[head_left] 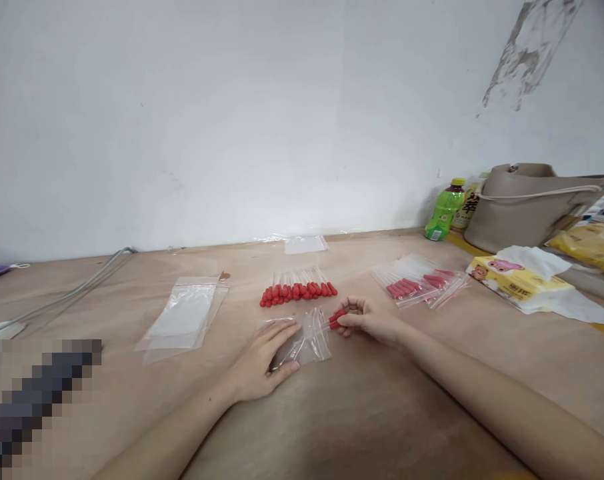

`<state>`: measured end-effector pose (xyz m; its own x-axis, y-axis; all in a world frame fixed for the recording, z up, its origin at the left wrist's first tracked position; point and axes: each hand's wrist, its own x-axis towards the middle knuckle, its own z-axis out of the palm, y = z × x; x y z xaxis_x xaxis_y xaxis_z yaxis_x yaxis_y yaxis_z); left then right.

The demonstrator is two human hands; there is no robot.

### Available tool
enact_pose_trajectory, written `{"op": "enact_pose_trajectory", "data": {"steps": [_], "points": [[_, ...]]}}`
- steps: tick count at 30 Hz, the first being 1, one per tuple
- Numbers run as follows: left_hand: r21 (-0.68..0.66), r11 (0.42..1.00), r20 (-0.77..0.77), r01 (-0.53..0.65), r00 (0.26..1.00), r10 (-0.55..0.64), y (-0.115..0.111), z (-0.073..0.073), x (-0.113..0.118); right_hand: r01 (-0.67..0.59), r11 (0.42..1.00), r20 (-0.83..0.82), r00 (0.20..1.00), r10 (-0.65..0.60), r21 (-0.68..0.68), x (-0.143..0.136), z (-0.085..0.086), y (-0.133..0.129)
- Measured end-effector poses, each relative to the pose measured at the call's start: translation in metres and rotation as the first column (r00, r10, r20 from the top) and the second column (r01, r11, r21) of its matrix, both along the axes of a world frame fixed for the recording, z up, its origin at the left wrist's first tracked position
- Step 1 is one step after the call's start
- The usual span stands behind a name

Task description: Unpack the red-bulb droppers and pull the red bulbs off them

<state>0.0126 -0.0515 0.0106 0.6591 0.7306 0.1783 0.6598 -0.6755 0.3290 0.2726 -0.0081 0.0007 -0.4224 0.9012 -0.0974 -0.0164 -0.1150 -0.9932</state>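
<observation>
My right hand (358,317) is closed around the red rubber bulbs of a few droppers (336,319). Their clear stems point left into the mouth of a clear zip bag (309,343). Over the left part of this bag lies my left hand (269,357), fingers stretched out and thumb apart, resting on the plastic. Just behind both hands is a row of several droppers (298,291), red bulbs toward me and clear stems toward the wall. To the right, filled zip bags (417,280) hold more red-bulbed droppers.
Flat zip bags (185,313) are stacked at left, and another bag (305,245) lies by the wall. On the right are a tissue pack (519,283), a green bottle (445,212) and a grey-beige bag (519,207). A grey cable (89,287) crosses the left side.
</observation>
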Motion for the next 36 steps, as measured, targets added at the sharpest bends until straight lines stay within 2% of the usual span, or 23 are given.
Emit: {"op": "enact_pose_trajectory", "data": {"steps": [3, 5, 8, 10, 12, 14, 16, 19, 22, 26, 32, 36], "points": [[0.074, 0.997, -0.052, -0.011, 0.999, 0.014, -0.002, 0.003, -0.002, -0.043, 0.999, -0.038, 0.998, 0.043, 0.012, 0.016, 0.003, 0.009], [0.13, 0.991, -0.03, -0.038, 0.999, 0.042, -0.001, 0.004, -0.002, -0.057, 0.997, -0.016, 0.998, 0.058, 0.046, 0.03, 0.008, 0.017], [0.169, 0.985, 0.1, -0.046, 0.995, 0.029, 0.005, 0.004, 0.003, 0.049, 0.991, 0.011, 0.999, -0.051, 0.123, 0.055, 0.016, 0.03], [0.167, 0.986, 0.171, 0.019, 0.984, -0.048, 0.009, 0.001, 0.007, 0.181, 0.961, -0.013, 0.983, -0.183, 0.211, 0.069, 0.018, 0.039], [0.142, 0.984, 0.172, 0.11, 0.976, -0.134, 0.011, 0.0, 0.01, 0.354, 0.884, -0.088, 0.935, -0.344, 0.304, 0.076, 0.018, 0.045], [0.085, 0.98, 0.106, 0.181, 0.976, -0.189, 0.012, -0.001, 0.013, 0.495, 0.775, -0.154, 0.866, -0.475, 0.392, 0.075, 0.016, 0.049], [0.009, 0.975, 0.009, 0.22, 0.975, -0.221, 0.011, 0.001, 0.014, 0.547, 0.667, -0.155, 0.818, -0.553, 0.506, 0.066, 0.011, 0.05], [-0.055, 0.971, -0.114, 0.231, 0.965, -0.236, 0.008, 0.003, 0.014, 0.443, 0.542, -0.021, 0.788, -0.616, 0.714, 0.046, 0.001, 0.047], [-0.058, 0.977, -0.179, 0.207, 0.96, -0.214, 0.006, 0.004, 0.013, 0.251, 0.479, 0.132, 0.763, -0.632, 0.842, 0.028, -0.008, 0.042], [-0.041, 0.983, -0.188, 0.177, 0.965, -0.182, 0.005, 0.0, 0.012, 0.076, 0.505, 0.269, 0.773, -0.574, 0.86, 0.012, -0.016, 0.043], [-0.035, 0.986, -0.191, 0.165, 0.967, -0.168, 0.005, -0.002, 0.012, 0.109, 0.569, 0.261, 0.808, -0.529, 0.815, 0.007, -0.025, 0.052], [-0.035, 0.986, -0.163, 0.162, 0.973, -0.166, 0.004, -0.002, 0.012, 0.055, 0.605, 0.306, 0.825, -0.476, 0.794, 0.008, -0.026, 0.051]]}}
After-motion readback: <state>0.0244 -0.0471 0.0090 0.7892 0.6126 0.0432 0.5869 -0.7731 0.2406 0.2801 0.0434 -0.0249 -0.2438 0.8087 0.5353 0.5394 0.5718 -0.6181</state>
